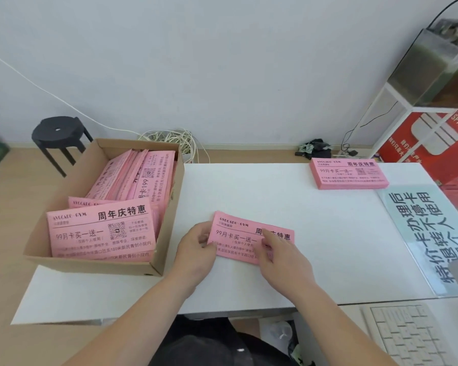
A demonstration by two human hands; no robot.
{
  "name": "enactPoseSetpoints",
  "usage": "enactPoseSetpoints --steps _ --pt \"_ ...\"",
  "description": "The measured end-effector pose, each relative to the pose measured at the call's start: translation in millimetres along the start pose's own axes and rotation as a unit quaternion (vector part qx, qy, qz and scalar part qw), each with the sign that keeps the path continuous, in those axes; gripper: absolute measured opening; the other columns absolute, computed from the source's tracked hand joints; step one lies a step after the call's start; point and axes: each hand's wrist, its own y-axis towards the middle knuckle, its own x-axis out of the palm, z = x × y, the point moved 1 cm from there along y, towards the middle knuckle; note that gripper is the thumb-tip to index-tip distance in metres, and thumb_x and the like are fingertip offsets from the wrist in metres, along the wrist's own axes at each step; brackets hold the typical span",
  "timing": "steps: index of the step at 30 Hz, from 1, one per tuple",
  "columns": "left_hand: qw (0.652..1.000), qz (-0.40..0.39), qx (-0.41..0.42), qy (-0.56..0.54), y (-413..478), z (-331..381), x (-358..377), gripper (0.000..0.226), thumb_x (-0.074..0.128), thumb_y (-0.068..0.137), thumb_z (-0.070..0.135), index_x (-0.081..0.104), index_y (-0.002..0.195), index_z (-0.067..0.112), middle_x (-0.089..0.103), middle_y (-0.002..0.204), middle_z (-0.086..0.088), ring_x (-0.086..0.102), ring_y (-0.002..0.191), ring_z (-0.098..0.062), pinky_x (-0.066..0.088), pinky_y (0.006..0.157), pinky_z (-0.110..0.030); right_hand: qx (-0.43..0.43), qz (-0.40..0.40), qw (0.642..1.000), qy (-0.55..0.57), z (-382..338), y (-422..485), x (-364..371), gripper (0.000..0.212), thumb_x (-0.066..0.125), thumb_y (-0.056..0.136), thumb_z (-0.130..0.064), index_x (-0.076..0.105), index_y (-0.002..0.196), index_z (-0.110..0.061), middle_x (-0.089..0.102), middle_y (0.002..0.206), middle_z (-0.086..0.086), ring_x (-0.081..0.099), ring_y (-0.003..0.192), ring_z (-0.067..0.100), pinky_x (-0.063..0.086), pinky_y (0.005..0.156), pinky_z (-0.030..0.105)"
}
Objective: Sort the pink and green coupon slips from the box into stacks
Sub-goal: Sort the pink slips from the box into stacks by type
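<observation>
Both hands [196, 247] [282, 256] on pink slip [238, 233] edges

Right hand [283, 256] hides slip [236, 231] print; keyboard [407, 336] cut by bottom edge.

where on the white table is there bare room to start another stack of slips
Bare table lies between the cardboard box and the far pink stack, and between the pink slips and the printed sheet on the right. A strip in front of the box is free too. Crowded: around the left hand and right hand on those slips.
</observation>
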Motion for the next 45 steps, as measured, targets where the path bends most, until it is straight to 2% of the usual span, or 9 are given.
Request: enactPoseSetpoints --steps 5,9,15,21,28,32,35,40,45 --pt "0.953 -0.064 0.208 0.210 -26 0 14 0.039 0.054 0.099 0.013 0.062 0.130 0.037 0.052 0.134 0.033 0.045 0.131 0.006 0.039 0.109 -0.017 0.012 -0.026 0.991 0.130 -1 -2 -3 0.067 0.021 0.090 -0.086 0.057 0.122 -0.039 0.066 0.115 -0.021 0.058 0.112 0.007 0.050 0.093 0.041" --pt "0.893 -0.135 0.298 0.309 -48 -15 33 0.038 0.049 0.096 0.013 0.070 0.126 0.025 0.048 0.154 0.015 0.035 0.146 -0.002 0.019 0.120 -0.015 0.035 -0.012 0.991 0.130 0 2 -7 0.036 0.044 0.096 -0.069 0.056 0.094 -0.036 0.064 0.089 -0.023 0.059 0.085 -0.003 0.045 0.072 0.029" --pt "0.953 -0.061 0.203 0.216 -40 -11 23 0.043 0.056 0.098 0.010 0.063 0.135 0.032 0.049 0.139 0.028 0.035 0.129 0.021 0.023 0.114 -0.004 0.051 0.016 0.996 0.077 3 12 -3 0.039 0.043 0.095 -0.071 0.059 0.104 -0.037 0.066 0.097 -0.024 0.061 0.090 0.002 0.047 0.071 0.030" --pt "0.998 -0.034 -0.005 0.050 -16 -5 5 0.037 0.058 0.102 0.020 0.058 0.134 0.037 0.062 0.130 0.029 0.054 0.125 0.004 0.042 0.111 -0.027 0.074 0.014 0.993 0.086 -1 15 -6 0.061 0.039 0.087 -0.084 0.056 0.128 -0.042 0.065 0.112 -0.025 0.060 0.108 0.006 0.042 0.078 0.033" --pt "0.996 -0.039 -0.082 0.021 -14 -1 -2 0.050 0.050 0.099 -0.001 0.054 0.126 0.040 0.056 0.122 0.031 0.054 0.112 0.010 0.039 0.100 -0.019 0.076 0.003 0.995 0.068 -1 15 -10 0.065 0.034 0.087 -0.086 0.056 0.129 -0.041 0.063 0.110 -0.025 0.058 0.109 0.008 0.042 0.080 0.033" --pt "0.993 -0.015 -0.116 -0.011 -5 -8 -2 0.056 0.058 0.094 0.001 0.048 0.146 0.022 0.055 0.136 0.015 0.054 0.125 -0.007 0.039 0.109 -0.029 0.061 -0.018 0.996 0.054 -5 13 -12 0.070 0.024 0.085 -0.090 0.058 0.126 -0.044 0.060 0.109 -0.024 0.053 0.111 0.007 0.041 0.081 0.034" --pt "0.986 0.026 -0.156 -0.055 8 -3 -5 0.052 0.061 0.091 0.003 0.051 0.141 0.014 0.062 0.128 0.004 0.060 0.112 -0.013 0.047 0.104 -0.034 0.043 -0.032 0.998 0.020 -8 10 -13 0.070 0.010 0.088 -0.087 0.062 0.108 -0.045 0.056 0.099 -0.020 0.049 0.108 0.007 0.044 0.079 0.035" --pt "0.979 0.006 -0.205 -0.009 26 19 -8 0.047 0.069 0.084 0.031 0.054 0.128 0.019 0.060 0.113 -0.002 0.057 0.087 -0.025 0.045 0.079 -0.035 0.030 -0.044 0.998 -0.039 -5 16 -9 0.045 0.028 0.101 -0.065 0.060 0.126 -0.044 0.053 0.108 -0.019 0.046 0.117 0.009 0.047 0.083 0.035" --pt "0.979 -0.054 -0.186 0.062 31 24 7 0.030 0.075 0.087 0.027 0.065 0.112 0.015 0.070 0.100 0.004 0.062 0.079 -0.008 0.044 0.059 -0.021 0.026 -0.059 0.998 -0.014 5 22 -12 0.036 0.035 0.105 -0.054 0.061 0.127 -0.042 0.054 0.112 -0.021 0.047 0.114 0.008 0.047 0.086 0.035"
